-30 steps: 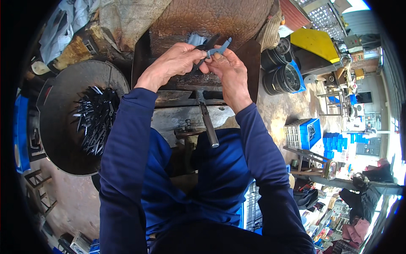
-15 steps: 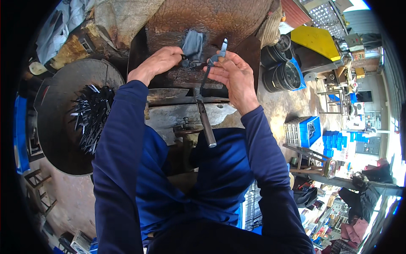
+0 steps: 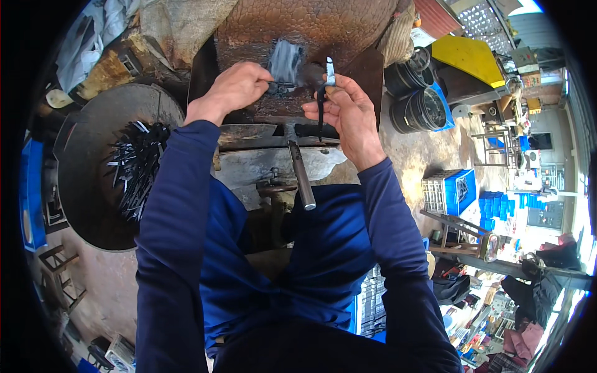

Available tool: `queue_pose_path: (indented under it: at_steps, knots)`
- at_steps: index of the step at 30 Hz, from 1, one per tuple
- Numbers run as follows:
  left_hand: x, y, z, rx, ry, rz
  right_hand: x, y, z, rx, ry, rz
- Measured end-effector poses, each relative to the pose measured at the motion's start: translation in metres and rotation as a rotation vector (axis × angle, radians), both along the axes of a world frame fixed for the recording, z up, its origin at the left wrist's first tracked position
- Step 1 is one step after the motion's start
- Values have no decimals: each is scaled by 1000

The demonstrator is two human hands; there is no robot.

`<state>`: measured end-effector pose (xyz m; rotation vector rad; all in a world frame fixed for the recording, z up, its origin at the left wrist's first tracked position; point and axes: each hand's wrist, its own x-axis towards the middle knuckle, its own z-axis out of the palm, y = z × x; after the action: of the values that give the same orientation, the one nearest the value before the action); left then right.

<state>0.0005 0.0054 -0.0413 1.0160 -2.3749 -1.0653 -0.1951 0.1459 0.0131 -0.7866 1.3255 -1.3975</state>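
My right hand (image 3: pixel 347 110) pinches a black metal blade (image 3: pixel 330 71), slim, with a bright shiny upper end and a dark curved lower part hanging below the fingers. That blade is held upright, just right of a grey, streaked, blurred patch (image 3: pixel 286 59) in the brown scaly panel (image 3: pixel 342 28). My left hand (image 3: pixel 239 90) is closed at the left of this patch, thumb and forefinger together by its lower edge; what they hold, if anything, I cannot make out. Below and between my hands, a metal bar (image 3: pixel 300 174) slants down toward my knees.
At my left stands a large round drum (image 3: pixel 81 186) with a heap of slim black metal pieces (image 3: pixel 140 168) in it. Black buckets (image 3: pixel 418 112) stand at the right, near a yellow panel (image 3: pixel 469 62). Farther right are a blue-and-white crate (image 3: pixel 449 191) and a wooden stool (image 3: pixel 457 233).
The blade in my right hand has turned more upright, its dark lower part swinging right, away from the bar. My left fingers have closed in over the dark knob-like part seen earlier.
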Motion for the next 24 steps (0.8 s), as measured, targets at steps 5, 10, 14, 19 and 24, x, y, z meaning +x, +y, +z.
queue_pose_path:
  at_steps: [5,10,14,19,24]
  knots:
    - [-1,14,27,-156,-190,50,-12,10,-3,72,53,23]
    - [12,12,38,-32,-97,220,-10,40,0,143,188,91]
    - [22,6,28,-102,-35,313,2,68,-3,7,559,448]
    - [17,-1,9,-98,-62,329,17,90,-9,-343,1073,659]
    - [8,1,9,-70,-49,489,19,78,-7,-431,1088,661]
